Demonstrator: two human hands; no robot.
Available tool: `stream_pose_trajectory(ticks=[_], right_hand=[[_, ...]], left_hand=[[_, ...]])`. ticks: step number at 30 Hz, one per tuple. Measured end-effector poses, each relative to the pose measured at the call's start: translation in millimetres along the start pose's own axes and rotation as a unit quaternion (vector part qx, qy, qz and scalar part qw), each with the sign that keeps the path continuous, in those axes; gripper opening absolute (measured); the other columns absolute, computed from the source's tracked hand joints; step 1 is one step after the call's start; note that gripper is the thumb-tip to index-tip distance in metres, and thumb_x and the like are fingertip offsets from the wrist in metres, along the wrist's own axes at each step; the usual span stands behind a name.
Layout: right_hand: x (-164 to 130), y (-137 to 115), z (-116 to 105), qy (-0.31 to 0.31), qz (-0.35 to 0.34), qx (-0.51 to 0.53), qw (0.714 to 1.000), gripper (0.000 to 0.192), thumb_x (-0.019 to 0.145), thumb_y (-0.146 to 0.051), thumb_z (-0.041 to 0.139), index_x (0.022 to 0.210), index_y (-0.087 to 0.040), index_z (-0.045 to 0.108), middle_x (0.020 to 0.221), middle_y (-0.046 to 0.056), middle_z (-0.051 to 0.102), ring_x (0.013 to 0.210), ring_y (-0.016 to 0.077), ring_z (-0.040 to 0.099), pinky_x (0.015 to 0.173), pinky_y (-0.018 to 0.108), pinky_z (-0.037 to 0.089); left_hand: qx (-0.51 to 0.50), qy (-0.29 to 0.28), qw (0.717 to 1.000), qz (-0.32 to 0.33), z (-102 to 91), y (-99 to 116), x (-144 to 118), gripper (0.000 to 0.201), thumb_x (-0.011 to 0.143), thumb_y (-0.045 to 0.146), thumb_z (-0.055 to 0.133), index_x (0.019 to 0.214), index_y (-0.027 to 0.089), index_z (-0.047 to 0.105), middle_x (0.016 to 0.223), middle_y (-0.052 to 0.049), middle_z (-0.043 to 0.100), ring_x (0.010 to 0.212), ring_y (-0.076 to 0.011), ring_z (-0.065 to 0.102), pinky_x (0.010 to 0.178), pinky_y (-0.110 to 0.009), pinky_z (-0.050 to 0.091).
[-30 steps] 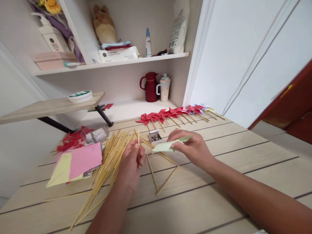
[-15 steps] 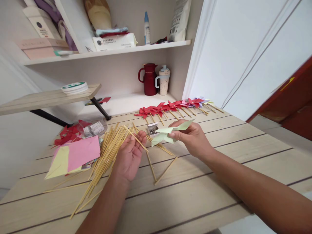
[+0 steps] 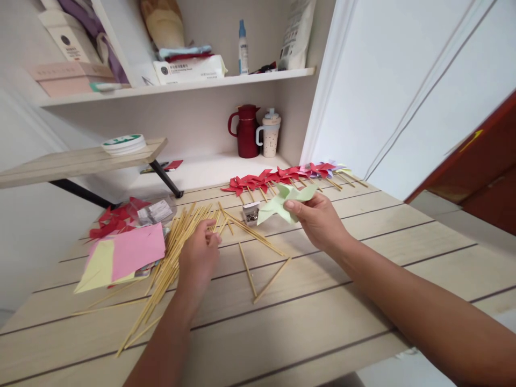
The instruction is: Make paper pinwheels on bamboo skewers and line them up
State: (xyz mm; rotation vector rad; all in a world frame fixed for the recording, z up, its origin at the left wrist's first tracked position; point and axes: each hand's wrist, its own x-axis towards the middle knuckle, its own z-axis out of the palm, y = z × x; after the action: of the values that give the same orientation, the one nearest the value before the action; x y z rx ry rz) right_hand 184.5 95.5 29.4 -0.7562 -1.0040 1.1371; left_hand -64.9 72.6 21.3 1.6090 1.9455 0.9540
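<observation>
My right hand [image 3: 316,215] pinches a pale green paper pinwheel [image 3: 280,203] between thumb and fingers, its folded blades facing up. My left hand [image 3: 199,250] is over the right side of a pile of thin wooden sticks [image 3: 165,271], back of the hand up and fingers partly curled. Motion blurs it, and whether a stick is in it cannot be made out. A small open box of metal pins [image 3: 251,214] stands on the table just left of the pinwheel. Two loose sticks [image 3: 271,282] meet in a V nearer to me.
Finished red pinwheels [image 3: 264,180] on sticks lie in a row at the back. Pink paper [image 3: 139,252], yellow paper [image 3: 97,269] and red paper shapes [image 3: 115,220] lie at left. A raised wooden stand [image 3: 80,161] holds a tape roll [image 3: 123,144]. A red jug [image 3: 247,131] and a cup [image 3: 269,134] stand behind.
My left hand has turned over and moved left and toward me; the stick seen across its fingers no longer shows there. My right hand has raised and tilted the green pinwheel, showing its face.
</observation>
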Motion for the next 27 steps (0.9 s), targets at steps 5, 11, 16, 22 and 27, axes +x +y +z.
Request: stream_pose_trajectory(ticks=[5, 11, 16, 22, 27], right_hand=[[3, -5, -2, 0.004, -0.008, 0.001, 1.000, 0.028, 0.061, -0.033, 0.091, 0.073, -0.022, 0.069, 0.067, -0.002, 0.067, 0.060, 0.0129, 0.057, 0.055, 0.027, 0.044], [4, -8, -3, 0.002, -0.026, -0.020, 0.999, 0.029, 0.064, -0.037, 0.088, 0.082, -0.024, 0.070, 0.080, 0.000, 0.072, 0.071, 0.0157, 0.062, 0.061, 0.029, 0.048], [2, -18, -1, 0.005, -0.040, -0.010, 0.999, 0.032, 0.064, -0.039, 0.088, 0.086, -0.024, 0.071, 0.086, 0.001, 0.074, 0.078, 0.0182, 0.065, 0.065, 0.031, 0.051], [-3, -29, 4, -0.013, -0.047, 0.044, 0.998, 0.026, 0.065, -0.034, 0.088, 0.081, -0.023, 0.070, 0.079, 0.000, 0.072, 0.074, 0.0164, 0.063, 0.066, 0.031, 0.050], [0, -25, 3, -0.019, -0.042, 0.048, 0.998, 0.030, 0.064, -0.034, 0.088, 0.082, -0.021, 0.068, 0.074, -0.002, 0.069, 0.067, 0.0141, 0.059, 0.061, 0.029, 0.046]], left_hand=[[0.234, 0.067, 0.962, 0.121, 6.1, 3, -7, 0.034, 0.087, 0.021, 0.060, 0.120, 0.021, 0.068, 0.134, -0.017, 0.058, 0.125, -0.0375, 0.053, 0.101, -0.055, 0.042], [-0.014, 0.026, 0.951, 0.307, 26.0, 18, -15, 0.031, 0.088, 0.013, 0.054, 0.106, 0.028, 0.075, 0.138, -0.010, 0.059, 0.135, -0.0342, 0.046, 0.115, -0.057, 0.025], [0.003, -0.120, 0.908, 0.402, 40.4, 29, -14, 0.031, 0.088, 0.013, 0.059, 0.107, 0.032, 0.074, 0.131, -0.007, 0.066, 0.131, -0.0318, 0.050, 0.115, -0.053, 0.025], [0.216, -0.196, 0.856, 0.428, 42.8, 36, -10, 0.028, 0.098, 0.030, 0.050, 0.120, 0.030, 0.067, 0.125, -0.008, 0.067, 0.123, -0.0297, 0.051, 0.107, -0.050, 0.029], [0.286, -0.213, 0.834, 0.420, 34.4, 33, -8, 0.033, 0.100, 0.042, 0.044, 0.117, 0.027, 0.068, 0.111, -0.008, 0.069, 0.111, -0.0278, 0.053, 0.098, -0.046, 0.034]])
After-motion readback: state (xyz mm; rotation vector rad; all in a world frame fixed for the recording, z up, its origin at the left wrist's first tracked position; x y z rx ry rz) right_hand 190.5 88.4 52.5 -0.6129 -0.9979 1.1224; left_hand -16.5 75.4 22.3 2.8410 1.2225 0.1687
